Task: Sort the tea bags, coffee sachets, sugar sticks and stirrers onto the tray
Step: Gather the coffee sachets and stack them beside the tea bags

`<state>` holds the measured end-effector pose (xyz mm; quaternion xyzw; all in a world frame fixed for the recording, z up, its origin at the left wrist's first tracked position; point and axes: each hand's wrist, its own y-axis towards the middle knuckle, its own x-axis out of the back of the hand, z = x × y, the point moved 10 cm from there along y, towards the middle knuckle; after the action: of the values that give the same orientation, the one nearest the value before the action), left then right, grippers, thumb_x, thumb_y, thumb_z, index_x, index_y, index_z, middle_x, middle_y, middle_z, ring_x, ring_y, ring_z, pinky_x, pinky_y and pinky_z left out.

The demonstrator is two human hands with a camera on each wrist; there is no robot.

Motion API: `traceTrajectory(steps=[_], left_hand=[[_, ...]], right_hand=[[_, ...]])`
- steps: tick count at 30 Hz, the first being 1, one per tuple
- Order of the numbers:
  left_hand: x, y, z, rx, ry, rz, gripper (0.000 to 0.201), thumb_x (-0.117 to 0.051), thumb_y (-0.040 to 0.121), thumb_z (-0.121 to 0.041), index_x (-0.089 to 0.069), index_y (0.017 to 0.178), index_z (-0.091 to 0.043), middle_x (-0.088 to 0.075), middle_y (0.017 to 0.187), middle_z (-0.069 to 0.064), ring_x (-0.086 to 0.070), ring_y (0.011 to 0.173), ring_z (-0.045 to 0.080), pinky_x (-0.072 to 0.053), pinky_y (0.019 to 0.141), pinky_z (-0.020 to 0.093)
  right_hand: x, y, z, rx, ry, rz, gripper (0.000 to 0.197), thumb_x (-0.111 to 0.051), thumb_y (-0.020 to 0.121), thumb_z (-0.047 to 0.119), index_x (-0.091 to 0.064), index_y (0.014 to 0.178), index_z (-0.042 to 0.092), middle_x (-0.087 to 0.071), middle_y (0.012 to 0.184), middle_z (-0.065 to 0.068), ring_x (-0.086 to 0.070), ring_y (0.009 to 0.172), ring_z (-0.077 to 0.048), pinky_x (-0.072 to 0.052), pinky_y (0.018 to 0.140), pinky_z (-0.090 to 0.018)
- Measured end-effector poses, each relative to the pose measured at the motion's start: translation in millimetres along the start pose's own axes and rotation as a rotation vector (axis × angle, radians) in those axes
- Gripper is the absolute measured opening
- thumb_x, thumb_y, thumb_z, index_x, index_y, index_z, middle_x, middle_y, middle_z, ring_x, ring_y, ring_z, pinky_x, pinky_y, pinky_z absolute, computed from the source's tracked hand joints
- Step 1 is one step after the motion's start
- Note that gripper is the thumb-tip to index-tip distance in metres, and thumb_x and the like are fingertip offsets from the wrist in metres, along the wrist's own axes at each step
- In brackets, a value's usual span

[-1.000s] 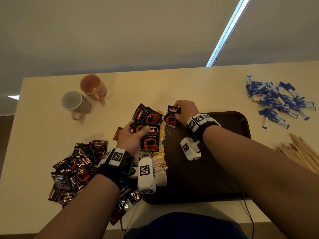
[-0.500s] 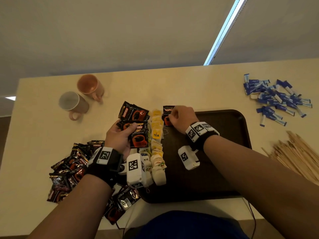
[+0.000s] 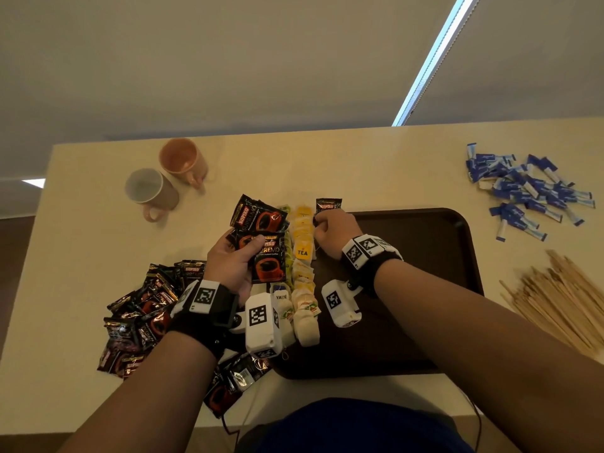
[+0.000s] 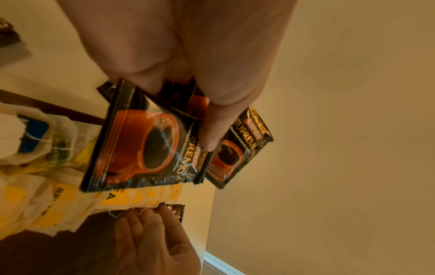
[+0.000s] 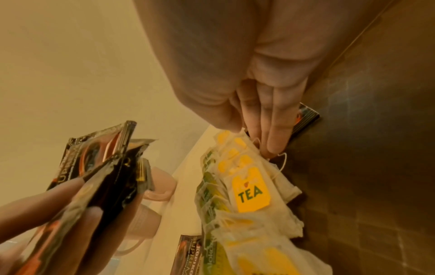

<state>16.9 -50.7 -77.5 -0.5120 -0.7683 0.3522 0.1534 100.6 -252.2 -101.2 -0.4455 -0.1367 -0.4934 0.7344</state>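
Brown tray (image 3: 457,256) with tea bags (image 3: 302,253); left fingers (image 3: 258,238) gripping coffee sachets (image 3: 266,256), right fingers (image 5: 277,130) straight

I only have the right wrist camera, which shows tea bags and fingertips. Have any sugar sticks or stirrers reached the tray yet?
Observer: No. The sugar sticks lie heaped on the table, beyond the tray's far right corner.
Operator: And the stirrers?
Observer: The stirrers lie bundled on the table, right of the tray.
Operator: Much coffee still to sort?
Observer: A pile of coffee sachets lies on the table, left of the left hand.
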Motion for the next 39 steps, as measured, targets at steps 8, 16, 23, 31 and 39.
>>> traceTrajectory(steps=[8,16,23,31,39], left_hand=[[1.2,-2.1,-1.0,-0.008,-0.017,-0.003,0.024,-0.066,0.088,0.002,-0.066,0.11,-0.01,-0.072,0.109,0.018,-0.071,0.096,0.034,-0.056,0.085,0.056],[-0.3,-3.7,-4.0,-0.012,-0.007,0.0,0.021,-0.066,0.089,0.002,-0.067,0.105,-0.012,-0.073,0.106,0.017,-0.071,0.095,0.034,-0.058,0.082,0.052],[-0.4,-5.6,-2.4,-0.004,0.002,-0.005,0.022,-0.066,0.089,0.002,-0.066,0.106,-0.012,-0.071,0.112,0.02,-0.07,0.099,0.036,-0.057,0.084,0.053],[-3.5,-11.1,-0.2,-0.016,0.022,-0.008,0.034,-0.068,0.088,0.0,-0.063,0.121,-0.006,-0.071,0.112,0.019,-0.071,0.097,0.034,-0.057,0.083,0.054],[-0.6,-20.3,1.7,-0.037,0.02,-0.006,0.034,-0.068,0.088,0.0,-0.063,0.121,-0.004,-0.071,0.112,0.017,-0.072,0.094,0.029,-0.059,0.074,0.044]], right_hand=[[-6.1,12.3,15.1,0.038,-0.072,0.043,0.028,-0.045,0.088,0.002,-0.07,0.1,0.002,-0.071,0.093,-0.014,-0.065,0.083,-0.027,-0.058,0.075,-0.036],[-5.2,10.7,15.2,0.043,-0.056,0.057,0.029,-0.045,0.091,0.005,-0.069,0.106,0.005,-0.071,0.099,-0.012,-0.065,0.089,-0.027,-0.057,0.081,-0.037],[-3.3,-4.9,1.8,-0.007,-0.02,0.047,0.027,-0.051,0.092,0.011,-0.071,0.107,0.001,-0.072,0.099,-0.016,-0.069,0.09,-0.027,-0.057,0.086,-0.04],[-22.0,-18.4,-10.7,-0.036,0.034,0.13,0.025,-0.052,0.092,0.008,-0.075,0.103,0.004,-0.074,0.096,-0.012,-0.07,0.09,-0.026,-0.058,0.086,-0.038],[-34.1,-44.2,-17.0,0.006,0.041,0.212,0.02,-0.072,0.087,0.035,-0.076,0.09,0.015,-0.071,0.079,0.003,-0.067,0.074,-0.011,-0.056,0.067,-0.023]])
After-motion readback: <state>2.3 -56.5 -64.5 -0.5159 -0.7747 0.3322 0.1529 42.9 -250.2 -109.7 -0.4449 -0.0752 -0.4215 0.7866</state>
